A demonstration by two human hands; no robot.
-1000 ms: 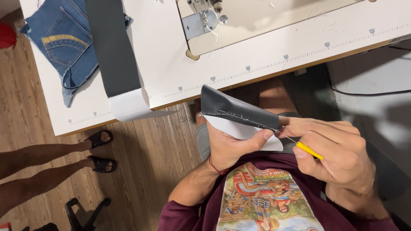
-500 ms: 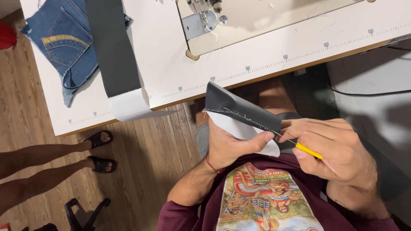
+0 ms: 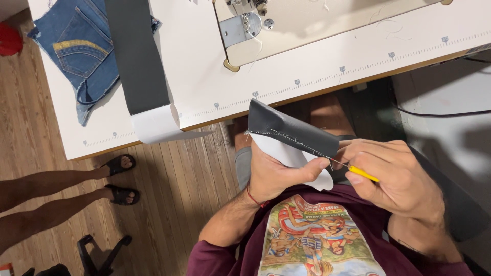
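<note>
Two hands below table edge (image 3: 327, 87), left (image 3: 279, 174) gripping grey fabric (image 3: 291, 133), right (image 3: 399, 179) pinching yellow seam ripper (image 3: 362, 174)

The left hand (image 3: 279, 176) holds a folded grey fabric piece (image 3: 291, 134) with a white underside, thumb pressed near its stitched seam. The right hand (image 3: 396, 179) pinches a yellow-handled seam ripper (image 3: 360, 173), its thin metal tip touching the seam at the fabric's right end. Beyond, on the white tabletop (image 3: 204, 76), lie a long grey fabric strip (image 3: 137, 56), a denim piece (image 3: 82, 51) and a sewing machine base (image 3: 307, 23). Another person's sandalled feet (image 3: 120, 179) stand on the wooden floor (image 3: 174, 204).
</note>
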